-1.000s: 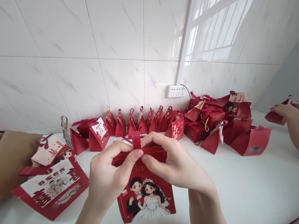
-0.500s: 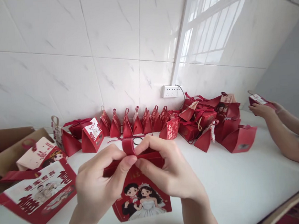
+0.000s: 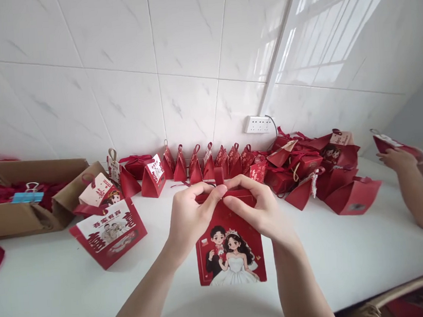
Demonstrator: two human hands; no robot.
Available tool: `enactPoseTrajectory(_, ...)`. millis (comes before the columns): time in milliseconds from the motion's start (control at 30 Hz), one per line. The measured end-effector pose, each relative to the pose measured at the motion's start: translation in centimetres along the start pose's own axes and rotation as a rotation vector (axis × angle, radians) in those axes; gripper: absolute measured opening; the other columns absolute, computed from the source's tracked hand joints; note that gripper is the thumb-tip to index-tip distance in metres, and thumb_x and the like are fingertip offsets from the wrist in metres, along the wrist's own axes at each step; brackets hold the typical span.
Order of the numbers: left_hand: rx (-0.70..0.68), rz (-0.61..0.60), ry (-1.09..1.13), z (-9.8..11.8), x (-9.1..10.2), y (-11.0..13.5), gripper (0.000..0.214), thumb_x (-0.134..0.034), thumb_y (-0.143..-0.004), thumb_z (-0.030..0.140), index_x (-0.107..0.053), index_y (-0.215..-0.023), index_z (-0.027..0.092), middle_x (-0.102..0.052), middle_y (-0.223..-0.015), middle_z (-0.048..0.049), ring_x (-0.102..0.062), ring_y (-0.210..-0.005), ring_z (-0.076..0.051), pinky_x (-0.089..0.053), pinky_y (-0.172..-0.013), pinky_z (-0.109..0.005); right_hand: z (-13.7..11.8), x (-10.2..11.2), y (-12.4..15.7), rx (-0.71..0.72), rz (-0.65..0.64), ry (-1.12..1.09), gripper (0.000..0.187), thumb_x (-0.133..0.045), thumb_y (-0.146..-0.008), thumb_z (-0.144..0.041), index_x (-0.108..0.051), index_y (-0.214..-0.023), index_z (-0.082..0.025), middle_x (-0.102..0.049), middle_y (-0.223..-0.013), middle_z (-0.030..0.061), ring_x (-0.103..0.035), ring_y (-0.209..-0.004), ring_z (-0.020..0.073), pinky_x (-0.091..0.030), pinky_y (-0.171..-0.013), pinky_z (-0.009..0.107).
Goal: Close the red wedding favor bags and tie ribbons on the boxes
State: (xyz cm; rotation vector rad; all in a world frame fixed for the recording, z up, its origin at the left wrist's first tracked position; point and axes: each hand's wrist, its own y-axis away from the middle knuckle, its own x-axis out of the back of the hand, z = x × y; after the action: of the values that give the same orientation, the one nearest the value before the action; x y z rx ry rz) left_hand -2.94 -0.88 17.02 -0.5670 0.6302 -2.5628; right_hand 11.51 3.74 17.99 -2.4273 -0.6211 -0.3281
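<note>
Both my hands pinch the top edge of a red gift box (image 3: pixel 236 244) printed with a cartoon bride and groom. My left hand (image 3: pixel 197 216) grips its top from the left, thumb pressed beside the base of the ribbon loop (image 3: pixel 219 174). From the right, my right hand (image 3: pixel 253 204) closes on the same edge, thumb on the printed front. The loop stands up between my fingers, and the box hangs upright over the white table (image 3: pixel 193 301). Left of my hands, a red and white gift box (image 3: pixel 111 235) with a couple's picture stands on the table.
Small red boxes (image 3: pixel 195 167) with loops line the tiled wall. A heap of red boxes (image 3: pixel 296 166) lies to the right. At left, a cardboard box (image 3: pixel 61 209) holds red ribbon and a blue binder clip (image 3: pixel 27 196). Another person's hands (image 3: pixel 402 158) hold a box at far right.
My view has swung left, bringing more of the cardboard box into sight. The held gift box now shows its printed front more fully, with both my hands still pinching its top.
</note>
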Motion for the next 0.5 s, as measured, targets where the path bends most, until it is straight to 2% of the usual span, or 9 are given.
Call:
enactPoseTrajectory(100,0.004,-0.035,0.026,0.3,-0.4,0.3,0.028,-0.062,-0.082,0.039,-0.067,-0.064,0.018,-0.065,-0.061,0.0023,-0.055,-0.057,-0.011,-0.041,-0.053,-0.019,-0.2,0.4,0.8,0.006,0.031,0.028,0.009,-0.059,-0.085,-0.026,-0.062,-0.089,-0.019,-0.066,-0.090,0.0009,-0.060,-0.085,0.0150,-0.047,-0.076,0.026)
enactPoseTrajectory(233,-0.001,-0.113,0.058,0.8,-0.8,0.9,0.033,-0.057,-0.085,0.043,-0.070,-0.068,0.018,-0.063,-0.059,0.0013,-0.053,-0.055,-0.011,-0.039,-0.051,-0.021,-1.0,1.6,2.2,-0.080,-0.021,0.045,0.017,-0.048,-0.087,-0.020,-0.062,-0.097,-0.019,-0.065,-0.086,0.0002,-0.059,-0.078,0.0138,-0.046,-0.070,0.026)
enactPoseTrajectory(333,-0.014,-0.162,0.084,1.3,-0.9,1.5,0.035,-0.055,-0.086,0.042,-0.069,-0.068,0.017,-0.062,-0.059,0.0014,-0.052,-0.055,-0.011,-0.039,-0.051,-0.021,-1.9,2.5,3.8,-0.114,-0.039,0.027,0.022,-0.045,-0.089,-0.022,-0.063,-0.102,-0.020,-0.065,-0.092,0.0010,-0.059,-0.085,0.0149,-0.046,-0.077,0.028)
enactPoseTrajectory(400,-0.017,-0.195,0.096,1.5,-1.0,1.8,0.035,-0.054,-0.086,0.041,-0.067,-0.065,0.016,-0.061,-0.058,0.0016,-0.051,-0.055,-0.011,-0.038,-0.052,-0.021,-2.2,2.9,5.4,-0.133,-0.039,-0.031,0.025,-0.049,-0.090,-0.029,-0.059,-0.113,-0.021,-0.064,-0.100,0.0027,-0.060,-0.092,0.0168,-0.047,-0.081,0.031)
enactPoseTrajectory(500,-0.005,-0.221,0.129,1.8,-1.3,2.4,0.037,-0.056,-0.085,0.042,-0.062,-0.060,0.016,-0.055,-0.054,0.0023,-0.047,-0.053,-0.010,-0.036,-0.051,-0.022,-2.1,3.3,8.2,-0.218,0.001,-0.180,0.040,-0.056,-0.089,-0.038,-0.048,-0.125,-0.023,-0.065,-0.105,0.0051,-0.063,-0.090,0.0182,-0.051,-0.080,0.034)
